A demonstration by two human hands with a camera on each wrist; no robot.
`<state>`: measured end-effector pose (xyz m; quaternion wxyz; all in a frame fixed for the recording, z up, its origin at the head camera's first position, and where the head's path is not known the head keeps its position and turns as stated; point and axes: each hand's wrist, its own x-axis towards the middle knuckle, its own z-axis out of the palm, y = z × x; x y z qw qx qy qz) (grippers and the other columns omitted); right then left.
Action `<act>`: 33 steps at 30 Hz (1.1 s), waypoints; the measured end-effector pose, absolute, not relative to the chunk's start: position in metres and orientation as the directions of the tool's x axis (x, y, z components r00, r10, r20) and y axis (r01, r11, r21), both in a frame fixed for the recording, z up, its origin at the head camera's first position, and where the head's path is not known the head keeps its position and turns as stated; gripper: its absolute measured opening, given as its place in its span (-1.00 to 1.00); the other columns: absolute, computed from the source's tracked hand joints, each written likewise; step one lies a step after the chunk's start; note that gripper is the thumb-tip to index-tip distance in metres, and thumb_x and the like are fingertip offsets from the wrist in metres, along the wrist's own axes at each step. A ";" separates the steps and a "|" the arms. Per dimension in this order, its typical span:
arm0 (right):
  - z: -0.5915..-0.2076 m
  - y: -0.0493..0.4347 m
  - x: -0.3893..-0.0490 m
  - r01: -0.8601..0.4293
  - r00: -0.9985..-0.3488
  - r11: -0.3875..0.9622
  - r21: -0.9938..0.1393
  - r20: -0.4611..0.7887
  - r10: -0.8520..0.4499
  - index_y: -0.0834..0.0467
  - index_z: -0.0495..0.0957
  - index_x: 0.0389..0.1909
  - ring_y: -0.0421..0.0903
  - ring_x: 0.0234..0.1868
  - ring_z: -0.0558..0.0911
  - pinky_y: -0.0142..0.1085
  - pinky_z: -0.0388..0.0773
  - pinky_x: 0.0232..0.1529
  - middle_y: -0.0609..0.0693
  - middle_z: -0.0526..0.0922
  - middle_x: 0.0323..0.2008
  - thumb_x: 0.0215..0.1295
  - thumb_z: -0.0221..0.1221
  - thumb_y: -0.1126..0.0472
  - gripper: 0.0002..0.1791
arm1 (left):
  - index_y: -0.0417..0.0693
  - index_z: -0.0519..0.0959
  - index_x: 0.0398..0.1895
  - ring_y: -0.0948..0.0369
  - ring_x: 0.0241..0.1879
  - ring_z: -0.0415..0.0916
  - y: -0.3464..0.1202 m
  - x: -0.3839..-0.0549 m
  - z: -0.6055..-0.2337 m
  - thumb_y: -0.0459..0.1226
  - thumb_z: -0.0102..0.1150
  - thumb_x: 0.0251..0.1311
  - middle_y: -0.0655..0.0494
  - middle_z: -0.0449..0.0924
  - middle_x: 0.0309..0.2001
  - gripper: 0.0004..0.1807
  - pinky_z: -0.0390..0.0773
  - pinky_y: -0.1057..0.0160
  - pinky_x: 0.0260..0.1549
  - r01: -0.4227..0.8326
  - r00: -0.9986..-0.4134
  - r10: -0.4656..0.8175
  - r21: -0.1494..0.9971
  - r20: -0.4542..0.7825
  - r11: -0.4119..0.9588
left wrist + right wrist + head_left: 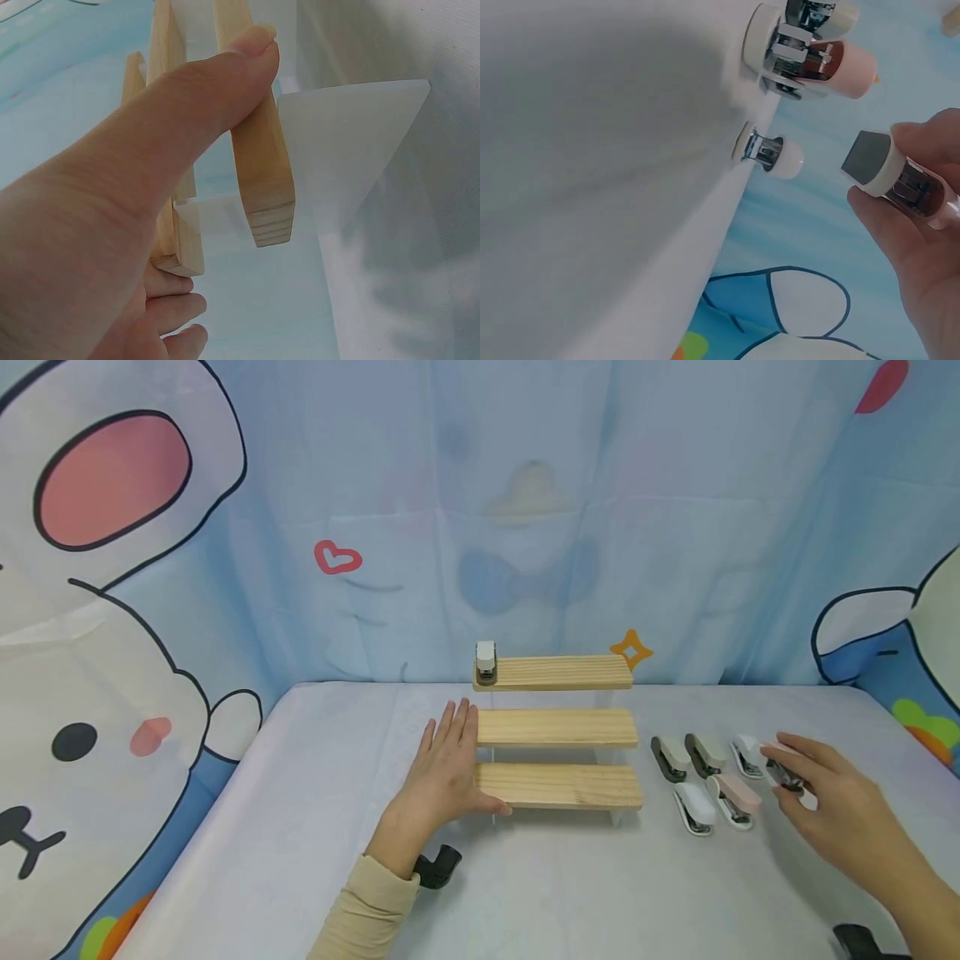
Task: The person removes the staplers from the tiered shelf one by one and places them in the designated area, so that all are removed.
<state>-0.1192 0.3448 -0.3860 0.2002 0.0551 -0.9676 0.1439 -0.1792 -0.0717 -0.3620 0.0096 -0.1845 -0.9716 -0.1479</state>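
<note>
A pink and white mini stapler is pinched between the thumb and fingers of my right hand, lifted off the table, its grey underside showing in the right wrist view. Just left of it several more staplers stand on the table, among them a pink one and a white one. My left hand rests against the left end of a three-tier wooden rack, fingers extended and thumb over the lowest board. On the left end of the top board stands a stapler with a pale top and dark base.
Two dark-based staplers, one of them the leftmost, and a small white stapler form the back row. Translucent side supports hold up the rack. A cartoon-printed curtain hangs behind the white-covered table.
</note>
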 end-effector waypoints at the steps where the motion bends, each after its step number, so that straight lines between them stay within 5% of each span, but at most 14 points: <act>1: -0.387 0.346 -0.119 -0.161 -0.919 0.954 -0.254 0.390 -0.052 0.42 0.43 0.21 0.46 0.10 0.35 0.38 0.43 -0.08 0.48 0.29 0.24 0.03 0.31 0.52 -0.37 | -0.20 -0.23 0.60 0.01 0.61 -0.36 -0.072 -0.179 -0.362 0.25 0.57 -0.31 -0.09 -0.28 0.62 0.55 -0.20 -0.10 0.55 0.362 -0.932 0.356 0.284 0.074 0.888; 13: -0.404 0.354 -0.118 -0.136 -0.937 0.970 -0.199 0.344 -0.061 0.42 0.49 0.11 0.50 0.07 0.39 0.38 0.44 -0.07 0.48 0.32 0.19 -0.03 0.36 0.47 -0.42 | -0.20 -0.24 0.60 -0.01 0.61 -0.35 -0.072 -0.180 -0.364 0.25 0.56 -0.30 -0.09 -0.29 0.62 0.55 -0.21 -0.10 0.55 0.366 -0.930 0.360 0.284 0.075 0.886; 33: -0.405 0.367 -0.130 -0.051 -0.998 0.973 -0.224 0.045 -0.042 0.45 0.48 0.15 0.58 0.12 0.34 0.40 0.41 -0.03 0.56 0.24 0.20 0.16 0.29 0.37 -0.48 | -0.20 -0.22 0.60 0.00 0.61 -0.36 -0.072 -0.180 -0.363 0.25 0.57 -0.31 -0.11 -0.25 0.62 0.55 -0.19 -0.11 0.55 0.363 -0.931 0.355 0.281 0.081 0.888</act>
